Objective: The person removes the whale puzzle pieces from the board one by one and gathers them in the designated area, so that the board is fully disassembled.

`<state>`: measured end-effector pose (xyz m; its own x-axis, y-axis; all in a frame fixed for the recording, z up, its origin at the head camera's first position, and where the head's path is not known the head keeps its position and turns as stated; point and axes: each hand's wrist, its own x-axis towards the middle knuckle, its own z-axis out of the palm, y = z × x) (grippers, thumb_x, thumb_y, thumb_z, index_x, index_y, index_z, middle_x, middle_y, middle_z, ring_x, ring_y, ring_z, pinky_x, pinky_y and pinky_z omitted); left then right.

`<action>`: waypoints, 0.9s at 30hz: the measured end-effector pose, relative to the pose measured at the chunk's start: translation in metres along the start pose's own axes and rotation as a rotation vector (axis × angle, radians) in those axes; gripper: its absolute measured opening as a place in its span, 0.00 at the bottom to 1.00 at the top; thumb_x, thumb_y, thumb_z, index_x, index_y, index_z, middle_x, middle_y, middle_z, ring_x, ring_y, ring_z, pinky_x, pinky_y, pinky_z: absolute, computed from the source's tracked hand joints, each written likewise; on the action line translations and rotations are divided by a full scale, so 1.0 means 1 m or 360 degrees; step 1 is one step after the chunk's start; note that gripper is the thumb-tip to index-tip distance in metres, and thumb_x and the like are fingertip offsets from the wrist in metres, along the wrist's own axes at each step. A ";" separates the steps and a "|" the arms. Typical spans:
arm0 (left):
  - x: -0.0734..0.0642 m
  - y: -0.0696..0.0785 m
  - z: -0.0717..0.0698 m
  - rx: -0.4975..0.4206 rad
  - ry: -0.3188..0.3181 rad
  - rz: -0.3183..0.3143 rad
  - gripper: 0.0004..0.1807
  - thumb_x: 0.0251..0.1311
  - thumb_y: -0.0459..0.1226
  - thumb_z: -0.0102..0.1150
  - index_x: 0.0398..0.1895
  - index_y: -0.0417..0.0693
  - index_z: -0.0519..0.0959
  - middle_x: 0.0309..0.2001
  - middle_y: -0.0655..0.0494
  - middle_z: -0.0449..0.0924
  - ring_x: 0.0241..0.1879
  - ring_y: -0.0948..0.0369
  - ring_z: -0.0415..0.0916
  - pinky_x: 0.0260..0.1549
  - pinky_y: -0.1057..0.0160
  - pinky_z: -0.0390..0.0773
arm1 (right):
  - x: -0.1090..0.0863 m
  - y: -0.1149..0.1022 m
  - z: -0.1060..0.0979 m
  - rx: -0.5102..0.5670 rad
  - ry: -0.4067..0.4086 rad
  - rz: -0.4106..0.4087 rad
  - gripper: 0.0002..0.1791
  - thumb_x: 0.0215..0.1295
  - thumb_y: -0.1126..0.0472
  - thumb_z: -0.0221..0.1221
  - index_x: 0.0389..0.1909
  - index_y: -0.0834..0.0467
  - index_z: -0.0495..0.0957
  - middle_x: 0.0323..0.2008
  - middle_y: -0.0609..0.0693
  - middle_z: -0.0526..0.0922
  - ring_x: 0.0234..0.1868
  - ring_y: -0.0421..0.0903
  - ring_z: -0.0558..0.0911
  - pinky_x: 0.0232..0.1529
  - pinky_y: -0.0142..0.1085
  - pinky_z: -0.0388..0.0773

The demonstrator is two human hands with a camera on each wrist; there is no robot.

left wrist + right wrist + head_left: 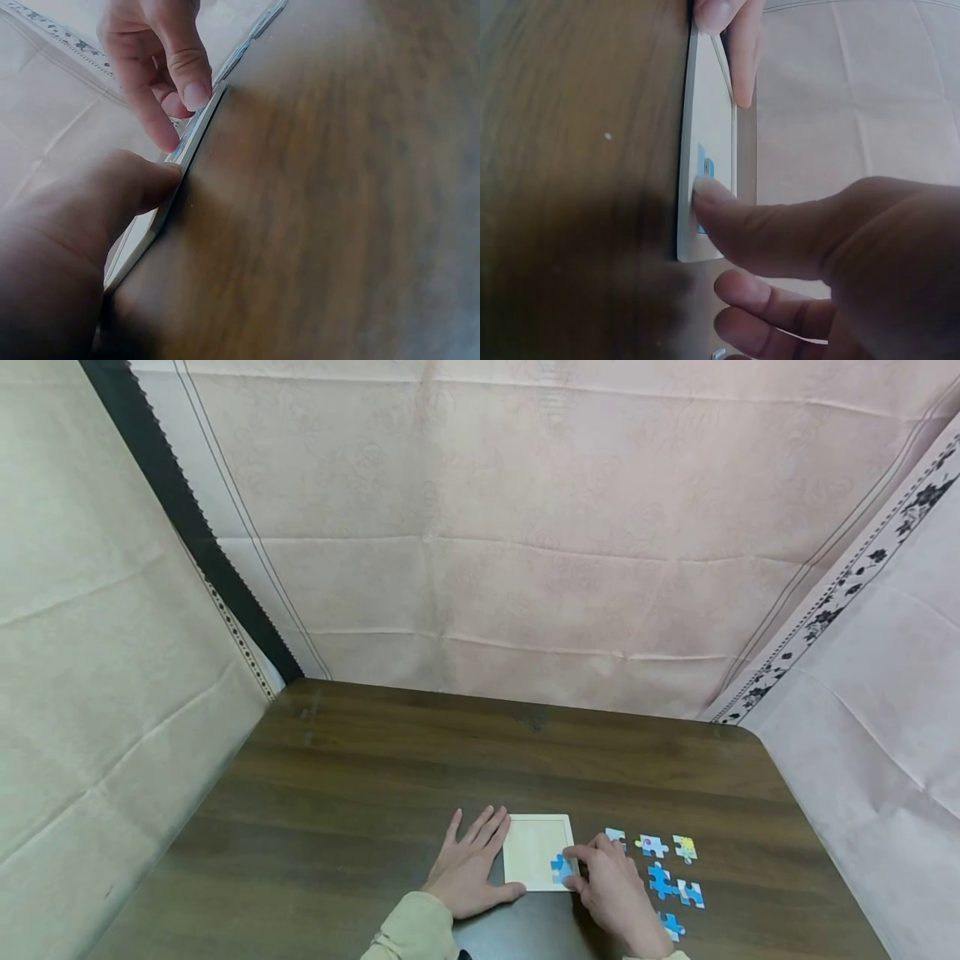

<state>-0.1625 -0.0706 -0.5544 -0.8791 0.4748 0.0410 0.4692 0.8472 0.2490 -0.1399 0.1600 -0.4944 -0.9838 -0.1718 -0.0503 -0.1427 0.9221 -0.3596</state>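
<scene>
A square, pale puzzle tray [528, 847] with a raised rim lies on the table. My left hand [471, 868] rests at its left side, fingers straight along the edge and the thumb [161, 184] against the near rim. In the tray's near right corner sits a blue puzzle piece [559, 869]. My right hand [609, 885] pinches this piece between thumb and index finger; the other fingers are curled beside the tray. In the right wrist view the thumb [716, 199] covers part of the piece. Loose puzzle pieces [662, 880] lie right of my right hand.
Several more blue, white and yellow pieces, including one with yellow [684, 848], lie flat at the right, some partly hidden by my right hand. The brown wooden table [375, 760] extends beyond the tray. Pale cloth [525, 527] hangs behind it and at both sides.
</scene>
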 end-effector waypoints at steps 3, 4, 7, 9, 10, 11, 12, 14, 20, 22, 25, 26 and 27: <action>0.000 0.000 0.000 -0.0003 -0.0004 0.0001 0.55 0.55 0.76 0.37 0.78 0.53 0.50 0.78 0.60 0.43 0.76 0.60 0.38 0.68 0.39 0.32 | 0.001 0.000 0.000 0.0002 -0.0001 0.0005 0.13 0.51 0.58 0.73 0.39 0.50 0.87 0.31 0.47 0.72 0.33 0.47 0.68 0.33 0.41 0.67; 0.000 0.000 0.000 -0.0001 -0.0005 0.0001 0.55 0.55 0.76 0.37 0.78 0.53 0.50 0.78 0.60 0.43 0.76 0.60 0.38 0.68 0.39 0.32 | 0.001 0.000 0.000 0.0002 -0.0005 0.0007 0.12 0.51 0.58 0.73 0.39 0.50 0.86 0.31 0.47 0.72 0.33 0.47 0.67 0.33 0.41 0.66; 0.001 0.000 0.000 -0.0008 -0.0010 0.0002 0.55 0.55 0.76 0.37 0.78 0.53 0.50 0.78 0.60 0.43 0.76 0.60 0.37 0.68 0.38 0.32 | 0.002 0.000 0.001 0.0003 0.0000 0.0003 0.11 0.51 0.59 0.73 0.37 0.50 0.86 0.31 0.47 0.72 0.33 0.47 0.67 0.33 0.41 0.67; 0.001 0.000 -0.001 -0.0014 -0.0012 0.0002 0.55 0.55 0.76 0.37 0.78 0.52 0.50 0.78 0.59 0.43 0.76 0.60 0.38 0.68 0.38 0.32 | 0.003 0.000 0.001 0.0004 0.0013 -0.0002 0.10 0.50 0.59 0.73 0.35 0.50 0.86 0.30 0.47 0.72 0.33 0.47 0.67 0.33 0.41 0.67; 0.001 0.001 -0.001 -0.0015 -0.0015 -0.0001 0.55 0.55 0.76 0.37 0.78 0.52 0.49 0.78 0.59 0.43 0.76 0.60 0.37 0.68 0.38 0.32 | 0.003 0.000 0.001 0.0001 0.0021 -0.0002 0.10 0.50 0.59 0.74 0.35 0.50 0.86 0.30 0.46 0.72 0.33 0.47 0.67 0.33 0.41 0.67; 0.001 0.001 -0.002 -0.0018 -0.0018 -0.0002 0.55 0.55 0.76 0.37 0.78 0.52 0.49 0.78 0.59 0.42 0.76 0.60 0.37 0.68 0.38 0.32 | 0.003 -0.001 0.001 -0.0003 0.0024 0.0002 0.10 0.50 0.59 0.74 0.34 0.50 0.85 0.29 0.46 0.72 0.33 0.47 0.67 0.33 0.41 0.67; 0.001 0.001 -0.003 -0.0020 -0.0020 -0.0003 0.55 0.55 0.76 0.38 0.78 0.52 0.49 0.78 0.59 0.43 0.76 0.59 0.38 0.68 0.38 0.32 | 0.003 -0.001 0.001 -0.0006 0.0026 0.0008 0.10 0.49 0.60 0.74 0.34 0.50 0.85 0.29 0.46 0.72 0.33 0.47 0.67 0.33 0.41 0.67; 0.001 0.001 -0.004 -0.0014 -0.0018 -0.0003 0.55 0.55 0.75 0.38 0.78 0.52 0.50 0.78 0.59 0.43 0.76 0.59 0.38 0.68 0.38 0.33 | 0.004 -0.002 0.001 -0.0017 0.0017 0.0029 0.10 0.49 0.59 0.74 0.33 0.50 0.85 0.29 0.46 0.71 0.33 0.47 0.67 0.34 0.42 0.67; 0.001 0.002 -0.007 -0.0012 -0.0016 0.0003 0.54 0.56 0.75 0.39 0.78 0.51 0.51 0.78 0.59 0.44 0.76 0.59 0.39 0.68 0.38 0.35 | 0.008 -0.006 -0.002 -0.0063 -0.0058 0.0074 0.11 0.51 0.60 0.73 0.34 0.50 0.82 0.31 0.48 0.72 0.36 0.50 0.67 0.38 0.45 0.68; 0.001 0.002 -0.007 -0.0012 -0.0014 0.0005 0.54 0.56 0.75 0.39 0.78 0.51 0.51 0.78 0.59 0.44 0.76 0.59 0.40 0.68 0.38 0.35 | 0.009 -0.007 -0.003 -0.0070 -0.0082 0.0081 0.11 0.51 0.60 0.73 0.34 0.50 0.82 0.31 0.48 0.72 0.36 0.50 0.67 0.39 0.47 0.69; 0.001 0.002 -0.005 -0.0011 -0.0014 0.0006 0.54 0.56 0.75 0.38 0.78 0.51 0.51 0.78 0.59 0.44 0.76 0.59 0.40 0.68 0.38 0.36 | 0.011 -0.007 -0.002 -0.0064 -0.0101 0.0102 0.12 0.50 0.61 0.73 0.33 0.50 0.81 0.32 0.49 0.73 0.37 0.51 0.67 0.40 0.47 0.70; 0.000 0.002 -0.005 -0.0012 -0.0016 0.0006 0.54 0.56 0.75 0.38 0.78 0.51 0.51 0.78 0.59 0.44 0.76 0.59 0.39 0.68 0.38 0.35 | 0.011 -0.007 -0.002 -0.0055 -0.0103 0.0113 0.12 0.50 0.62 0.73 0.33 0.50 0.81 0.32 0.49 0.73 0.37 0.51 0.67 0.41 0.47 0.69; 0.000 0.002 -0.005 -0.0012 -0.0017 0.0006 0.54 0.56 0.75 0.38 0.78 0.51 0.51 0.78 0.59 0.44 0.76 0.59 0.39 0.68 0.38 0.35 | 0.012 -0.007 -0.002 -0.0046 -0.0105 0.0121 0.12 0.50 0.62 0.74 0.32 0.50 0.80 0.31 0.49 0.72 0.37 0.51 0.67 0.41 0.47 0.69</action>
<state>-0.1625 -0.0702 -0.5490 -0.8765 0.4804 0.0314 0.4716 0.8437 0.2563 -0.1507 0.1519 -0.4909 -0.9828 -0.1226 -0.1379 -0.0720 0.9429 -0.3251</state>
